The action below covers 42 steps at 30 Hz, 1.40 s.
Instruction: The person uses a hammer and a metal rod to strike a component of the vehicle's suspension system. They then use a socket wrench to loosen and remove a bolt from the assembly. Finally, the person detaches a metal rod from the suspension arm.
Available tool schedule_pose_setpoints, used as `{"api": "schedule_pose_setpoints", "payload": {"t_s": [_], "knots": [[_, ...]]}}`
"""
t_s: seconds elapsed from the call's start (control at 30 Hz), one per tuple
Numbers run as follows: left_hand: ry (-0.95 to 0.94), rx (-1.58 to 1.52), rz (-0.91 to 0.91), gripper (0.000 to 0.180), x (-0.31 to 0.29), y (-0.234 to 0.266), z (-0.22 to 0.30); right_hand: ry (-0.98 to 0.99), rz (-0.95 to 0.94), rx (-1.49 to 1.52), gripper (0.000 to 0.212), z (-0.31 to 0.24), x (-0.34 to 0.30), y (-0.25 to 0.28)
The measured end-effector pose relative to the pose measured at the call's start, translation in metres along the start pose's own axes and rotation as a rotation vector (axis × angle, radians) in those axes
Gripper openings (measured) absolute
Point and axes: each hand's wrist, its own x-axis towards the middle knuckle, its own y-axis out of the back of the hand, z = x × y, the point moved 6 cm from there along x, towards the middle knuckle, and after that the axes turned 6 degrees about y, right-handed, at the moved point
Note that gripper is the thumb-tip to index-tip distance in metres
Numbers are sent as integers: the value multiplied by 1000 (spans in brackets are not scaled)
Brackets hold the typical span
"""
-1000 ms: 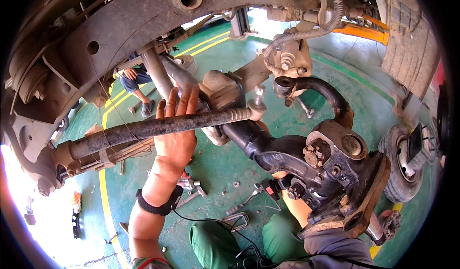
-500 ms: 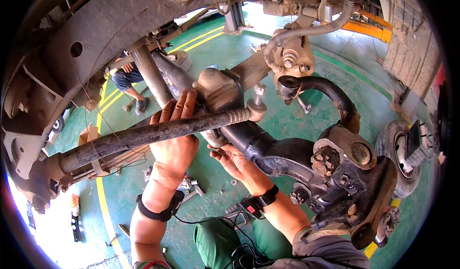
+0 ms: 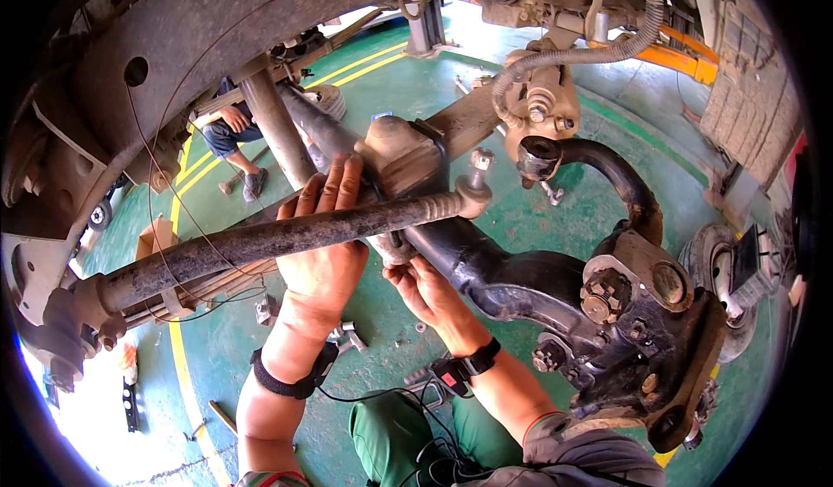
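My left hand (image 3: 323, 266) reaches up behind a dark steering rod (image 3: 252, 248). Its fingers are stretched out flat against the leaf spring, beside a tan metal block (image 3: 390, 144); the rod hides part of the hand. My right hand (image 3: 429, 294) is below the black axle beam (image 3: 451, 253). Its fingers are bent together at the lower end of a greyish metal fitting (image 3: 390, 248) under the block; anything small between the fingertips is hidden. A ball joint with an upright stud (image 3: 477, 170) ends the rod, just right of the block.
A black steering knuckle (image 3: 625, 331) with a curved arm (image 3: 638, 183) fills the right side. The rusty frame rail (image 3: 217, 45) runs overhead, with a thin loose wire hanging down. Metal parts lie on the green floor. Another person (image 3: 230, 127) sits at the back left.
My right hand's fingers have drawn in and up against the lower end of the fitting. My left hand keeps its place on the spring. The whole view has shifted slightly.
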Motion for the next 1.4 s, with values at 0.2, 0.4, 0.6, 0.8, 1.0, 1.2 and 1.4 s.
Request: {"api": "schedule_pose_setpoints", "payload": {"t_s": [0.2,0.4,0.6,0.8,1.0,1.2,1.4], "knots": [[-10,0,11,49,-1,-4,-2,-50,40,-33,34,-8,-2,-24],[3,-14,5,50,-3,-4,-2,-38,15,-89,30,-11,-4,-11],[45,-51,21,53,-6,0,0,-47,-48,-251,25,-26,-24,-33],[37,-91,34,56,-7,-4,-5,-47,-48,-451,16,-38,-30,-42],[5,-143,-27,66,-10,-2,-8,-46,-10,-558,11,-42,-38,-42],[237,-572,-118,56,-107,-13,0,310,125,-653,31,-79,-33,11],[1218,-1973,-422,40,-148,-146,-5,385,-204,-632,56,-94,-14,-9]]}}
